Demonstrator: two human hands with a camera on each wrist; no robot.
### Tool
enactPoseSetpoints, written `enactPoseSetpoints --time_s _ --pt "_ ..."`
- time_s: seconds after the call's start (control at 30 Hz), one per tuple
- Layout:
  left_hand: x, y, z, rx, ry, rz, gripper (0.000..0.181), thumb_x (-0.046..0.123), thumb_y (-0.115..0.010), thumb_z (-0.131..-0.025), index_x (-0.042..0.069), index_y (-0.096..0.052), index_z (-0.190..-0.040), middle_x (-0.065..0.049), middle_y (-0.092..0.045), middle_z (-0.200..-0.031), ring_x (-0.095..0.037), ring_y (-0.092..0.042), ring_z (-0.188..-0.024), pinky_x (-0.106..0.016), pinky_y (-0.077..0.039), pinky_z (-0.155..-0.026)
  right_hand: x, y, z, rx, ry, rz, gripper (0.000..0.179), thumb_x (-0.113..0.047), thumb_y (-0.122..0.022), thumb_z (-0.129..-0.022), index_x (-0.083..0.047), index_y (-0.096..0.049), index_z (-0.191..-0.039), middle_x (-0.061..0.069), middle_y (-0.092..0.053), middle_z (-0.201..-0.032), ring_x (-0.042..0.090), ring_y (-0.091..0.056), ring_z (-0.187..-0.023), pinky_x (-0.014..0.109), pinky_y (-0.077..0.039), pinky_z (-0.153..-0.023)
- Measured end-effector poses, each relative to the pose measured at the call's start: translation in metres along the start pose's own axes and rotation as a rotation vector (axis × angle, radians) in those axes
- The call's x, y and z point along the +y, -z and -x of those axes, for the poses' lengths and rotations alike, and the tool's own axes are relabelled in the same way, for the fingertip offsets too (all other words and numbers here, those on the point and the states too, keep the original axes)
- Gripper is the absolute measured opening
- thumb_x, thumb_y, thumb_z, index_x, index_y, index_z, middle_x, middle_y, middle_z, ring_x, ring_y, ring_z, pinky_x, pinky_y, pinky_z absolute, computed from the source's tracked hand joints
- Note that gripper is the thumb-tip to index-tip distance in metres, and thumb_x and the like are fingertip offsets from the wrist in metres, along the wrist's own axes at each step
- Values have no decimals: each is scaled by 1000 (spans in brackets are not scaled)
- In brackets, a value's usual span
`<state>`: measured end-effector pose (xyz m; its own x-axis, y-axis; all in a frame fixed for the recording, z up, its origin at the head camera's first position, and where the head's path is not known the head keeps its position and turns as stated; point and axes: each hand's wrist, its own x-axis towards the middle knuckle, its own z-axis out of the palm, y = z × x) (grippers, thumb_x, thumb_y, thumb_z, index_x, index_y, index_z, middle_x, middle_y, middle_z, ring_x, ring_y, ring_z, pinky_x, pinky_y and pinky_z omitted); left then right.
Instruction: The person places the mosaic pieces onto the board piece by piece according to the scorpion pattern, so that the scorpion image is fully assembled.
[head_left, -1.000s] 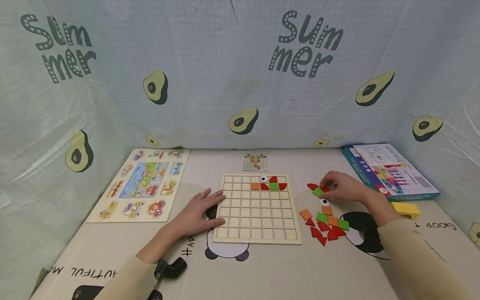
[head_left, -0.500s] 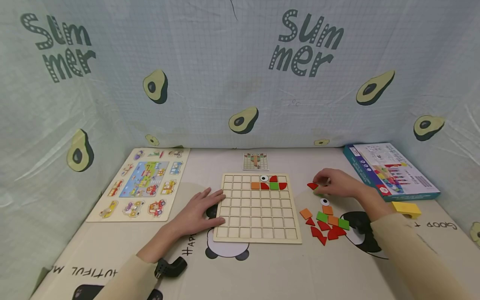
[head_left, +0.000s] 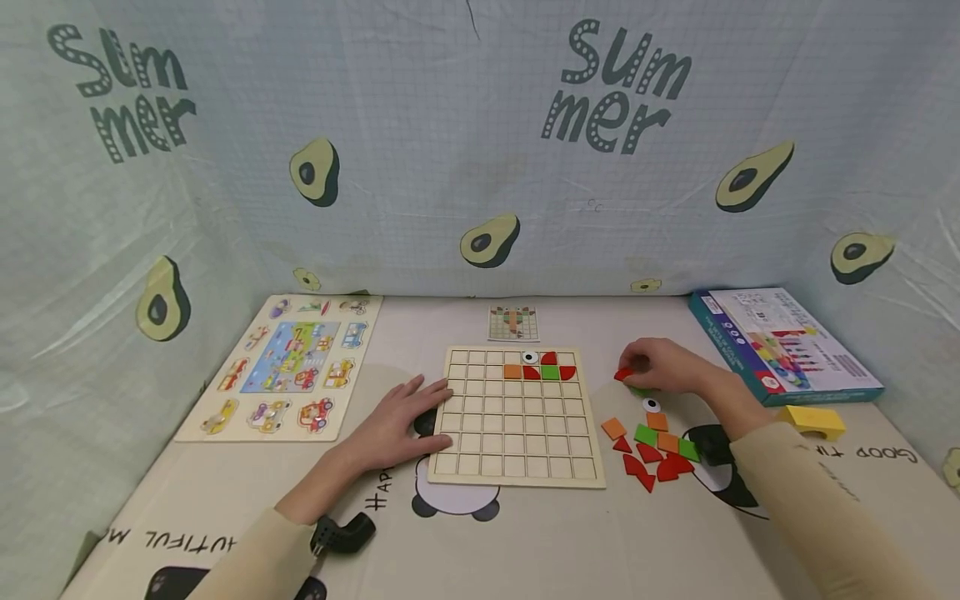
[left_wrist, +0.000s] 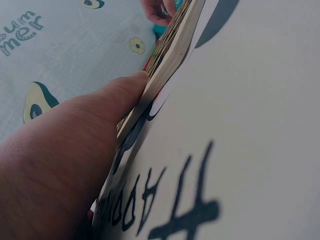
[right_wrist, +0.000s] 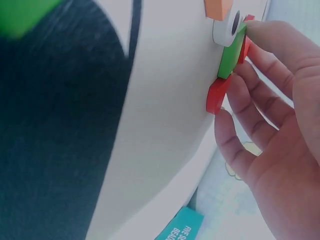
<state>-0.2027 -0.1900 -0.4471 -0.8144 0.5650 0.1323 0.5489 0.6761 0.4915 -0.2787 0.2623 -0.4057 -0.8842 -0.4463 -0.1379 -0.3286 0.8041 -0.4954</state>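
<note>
A wooden grid board (head_left: 480, 458) lies mid-table with an orange square (head_left: 512, 372), a round eye tile (head_left: 530, 357), and red and green tiles in its upper rows. My left hand (head_left: 393, 425) rests at its left edge, fingers spread; the left wrist view shows the thumb (left_wrist: 127, 90) touching the rim. Right of the board, my right hand (head_left: 663, 367) has thumb and index finger at a red curved-edge tile (head_left: 622, 375), seemingly pinching it. A green square (right_wrist: 231, 57) lies under the fingers, with another red tile (right_wrist: 218, 95) beside it. Fingers partly hide these tiles.
Several loose orange, green and red tiles (head_left: 667, 467) and an eye tile (head_left: 652, 406) lie nearer the front. A pattern card (head_left: 513, 323) sits behind the board. A picture puzzle (head_left: 277, 367) is left; a box (head_left: 795, 342) and yellow block (head_left: 813, 421) are right.
My right hand has shifted left from the green square and nearby red tile to the leftmost red tile, which has moved slightly. My left hand stays on the board's edge.
</note>
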Motion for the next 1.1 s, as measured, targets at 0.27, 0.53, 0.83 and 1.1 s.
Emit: enactPoseSetpoints --time_s 0.27,0.53,0.83,1.1 --pt "0 -1 0 1 0 -4 73 48 -70 -91 10 -50 -150 -7 -39 -159 -41 -19 -150 -60 -16 -118 -5 1 2 23 34 2 20 -9 -74 -91 -3 -70 -110 4 -66 -102 24 -58 -93 41 -56 -86" --pt "0 -1 0 2 1 -10 73 48 -71 -91 10 -50 -151 -7 -39 -159 -40 -19 -150 -59 -15 -119 -20 4 -4 45 86 8 23 -13 -73 -93 -6 -71 -115 3 -67 -109 27 -57 -102 44 -54 -88" --pt "0 -1 1 -3 -9 -7 72 46 -71 -91 9 -50 -150 -8 -39 -159 -41 -19 -150 -60 -16 -118 -56 -3 -26 39 223 27 17 -7 -71 -93 -6 -74 -110 1 -67 -105 24 -60 -98 43 -53 -88" --pt "0 -1 0 0 -10 -5 72 47 -71 -91 10 -50 -150 -7 -39 -159 -41 -19 -150 -59 -16 -118 -86 -15 -49 1 282 30 19 -9 -72 -93 -7 -74 -111 1 -66 -106 20 -59 -96 38 -53 -85"
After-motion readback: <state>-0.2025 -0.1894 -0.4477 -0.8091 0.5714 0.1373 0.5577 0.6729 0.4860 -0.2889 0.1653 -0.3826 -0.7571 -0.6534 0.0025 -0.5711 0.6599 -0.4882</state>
